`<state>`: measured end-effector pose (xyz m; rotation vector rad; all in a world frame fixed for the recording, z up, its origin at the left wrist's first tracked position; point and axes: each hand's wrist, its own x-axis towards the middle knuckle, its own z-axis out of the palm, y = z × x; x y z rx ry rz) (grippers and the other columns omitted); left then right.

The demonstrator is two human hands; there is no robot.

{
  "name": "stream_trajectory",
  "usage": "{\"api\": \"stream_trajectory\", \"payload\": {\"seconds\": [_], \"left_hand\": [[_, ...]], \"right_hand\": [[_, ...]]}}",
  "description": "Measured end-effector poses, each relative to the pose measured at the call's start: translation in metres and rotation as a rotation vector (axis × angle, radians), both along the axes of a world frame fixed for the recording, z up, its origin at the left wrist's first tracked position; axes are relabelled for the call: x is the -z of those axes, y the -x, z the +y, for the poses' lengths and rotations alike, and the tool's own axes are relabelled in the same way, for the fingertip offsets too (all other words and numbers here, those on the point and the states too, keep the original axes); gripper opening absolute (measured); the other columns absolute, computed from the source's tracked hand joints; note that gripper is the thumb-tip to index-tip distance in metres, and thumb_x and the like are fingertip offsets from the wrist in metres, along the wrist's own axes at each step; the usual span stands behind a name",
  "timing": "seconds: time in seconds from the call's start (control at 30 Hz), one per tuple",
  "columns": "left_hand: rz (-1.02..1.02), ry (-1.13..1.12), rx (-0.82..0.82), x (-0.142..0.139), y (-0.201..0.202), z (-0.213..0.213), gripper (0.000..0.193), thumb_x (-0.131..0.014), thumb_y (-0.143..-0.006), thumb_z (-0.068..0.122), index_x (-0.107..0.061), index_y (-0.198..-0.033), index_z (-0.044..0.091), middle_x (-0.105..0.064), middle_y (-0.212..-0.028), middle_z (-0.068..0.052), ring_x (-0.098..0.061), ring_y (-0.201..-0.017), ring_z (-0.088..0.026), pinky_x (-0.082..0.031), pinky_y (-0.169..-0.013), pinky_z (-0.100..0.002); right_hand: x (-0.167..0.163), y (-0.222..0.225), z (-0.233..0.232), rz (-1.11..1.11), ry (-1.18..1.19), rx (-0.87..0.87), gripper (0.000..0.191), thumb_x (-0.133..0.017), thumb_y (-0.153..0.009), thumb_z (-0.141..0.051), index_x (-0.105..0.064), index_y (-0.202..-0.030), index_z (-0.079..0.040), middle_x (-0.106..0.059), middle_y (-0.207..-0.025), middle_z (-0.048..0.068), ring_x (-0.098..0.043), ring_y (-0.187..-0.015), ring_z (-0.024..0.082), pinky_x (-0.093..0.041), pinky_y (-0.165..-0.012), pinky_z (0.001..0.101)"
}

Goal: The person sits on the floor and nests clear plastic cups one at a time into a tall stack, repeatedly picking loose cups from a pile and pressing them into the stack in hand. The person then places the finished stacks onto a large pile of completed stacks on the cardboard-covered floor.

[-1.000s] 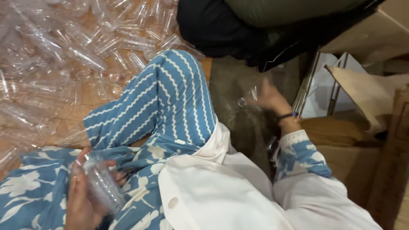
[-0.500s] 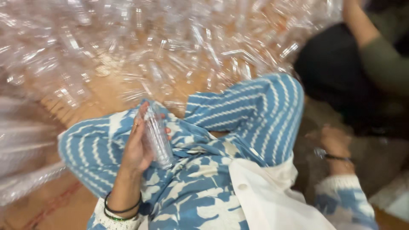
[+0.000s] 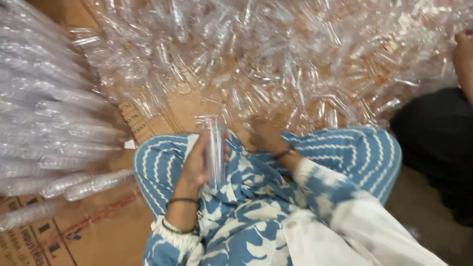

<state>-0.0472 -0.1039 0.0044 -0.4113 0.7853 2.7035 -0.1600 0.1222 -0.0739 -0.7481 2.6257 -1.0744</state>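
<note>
I sit cross-legged in blue-and-white patterned clothes. My left hand [image 3: 197, 162] grips a clear plastic tube [image 3: 215, 148] upright above my lap. My right hand [image 3: 260, 136] reaches forward over my knee to the near edge of a large heap of clear plastic tubes [image 3: 276, 64], back of the hand up. Its fingers are blurred and partly hidden, so I cannot tell whether it holds anything. Dark bangles circle both wrists.
Long stacked rows of clear tubes [image 3: 54, 133] lie at the left on flattened brown cardboard [image 3: 93, 231]. Another person in dark clothes [image 3: 433, 143] sits at the right, a hand [image 3: 464, 54] near the heap.
My right hand has come from low at my right side across to the heap in front. The left hand has kept hold of the tube, now more upright. The view has swung toward the heap.
</note>
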Motion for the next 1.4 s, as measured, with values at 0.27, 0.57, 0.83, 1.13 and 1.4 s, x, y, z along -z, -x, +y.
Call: {"api": "stream_trajectory", "payload": {"seconds": [0.27,0.57,0.83,1.13,1.4], "left_hand": [[0.472,1.332,0.334,-0.054,-0.01,0.037,0.093,-0.082,-0.082,0.037,-0.035,-0.157,0.008,-0.069,-0.124,-0.024,-0.07,-0.113,-0.036,-0.055,-0.093,-0.044],[0.568,1.042,0.087,-0.025,-0.01,0.047,0.083,-0.066,-0.103,0.045,-0.024,-0.169,0.018,-0.062,-0.144,-0.024,-0.067,-0.122,-0.042,-0.057,-0.097,-0.046],[0.032,-0.182,0.118,0.014,0.004,0.016,0.075,-0.025,-0.103,0.066,-0.022,-0.164,0.021,-0.066,-0.122,-0.018,-0.072,-0.085,-0.024,-0.062,-0.066,-0.035],[0.176,0.495,0.293,-0.006,-0.001,0.033,0.082,-0.025,-0.101,0.07,-0.026,-0.163,0.016,-0.06,-0.132,-0.012,-0.068,-0.087,-0.021,-0.062,-0.071,-0.033],[0.035,0.689,0.292,-0.015,0.008,0.038,0.084,-0.024,-0.101,0.067,-0.057,-0.143,0.002,-0.068,-0.108,-0.024,-0.071,-0.083,-0.029,-0.061,-0.067,-0.035]], "right_hand": [[-0.155,-0.004,0.051,-0.269,0.109,-0.441,0.059,-0.07,-0.094,-0.038,-0.055,-0.134,0.003,-0.065,-0.125,0.021,-0.065,-0.116,0.03,-0.054,-0.095,0.0395],[-0.095,0.021,0.008,-0.483,0.309,-0.453,0.063,-0.05,-0.1,-0.058,-0.052,-0.137,-0.007,-0.059,-0.13,0.017,-0.061,-0.12,0.027,-0.052,-0.101,0.0392],[0.022,0.078,0.019,0.333,-0.207,-0.158,0.025,-0.068,-0.09,-0.011,-0.066,-0.115,-0.006,-0.069,-0.115,0.02,-0.065,-0.109,0.04,-0.054,-0.089,0.0459],[-0.085,0.052,0.059,-0.522,0.133,-0.125,0.029,-0.068,-0.098,-0.017,-0.074,-0.122,-0.003,-0.075,-0.092,0.011,-0.069,-0.084,0.023,-0.055,-0.077,0.0385],[-0.089,-0.031,0.049,-0.432,0.517,-0.181,0.026,-0.056,-0.108,-0.007,-0.065,-0.131,-0.001,-0.063,-0.14,0.011,-0.06,-0.129,0.02,-0.05,-0.108,0.0323]]}}
